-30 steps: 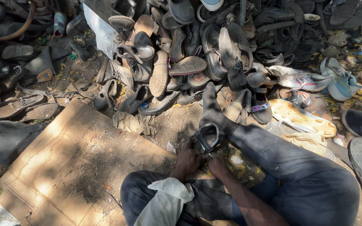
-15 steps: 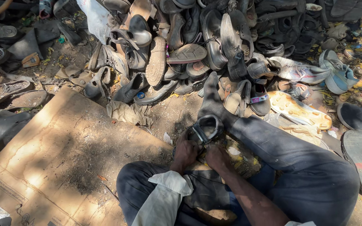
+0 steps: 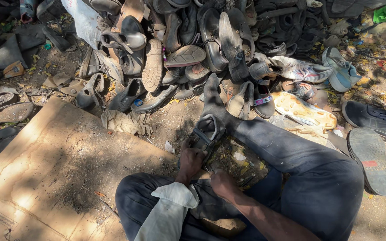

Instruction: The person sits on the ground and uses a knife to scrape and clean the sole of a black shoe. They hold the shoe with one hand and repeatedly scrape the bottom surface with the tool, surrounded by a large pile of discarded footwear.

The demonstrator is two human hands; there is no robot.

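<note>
Head cam: my left hand (image 3: 192,159) grips the dark sandal (image 3: 205,132) tight, long axis toward 12 o'clock; right hand (image 3: 220,182) at 5 o'clock, curled, can't tell on what.

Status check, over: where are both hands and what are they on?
Left hand gripping a dark strapped sandal braced by the outstretched foot. Right hand close beside it, grip unclear. Pile of worn shoes just beyond.
</note>
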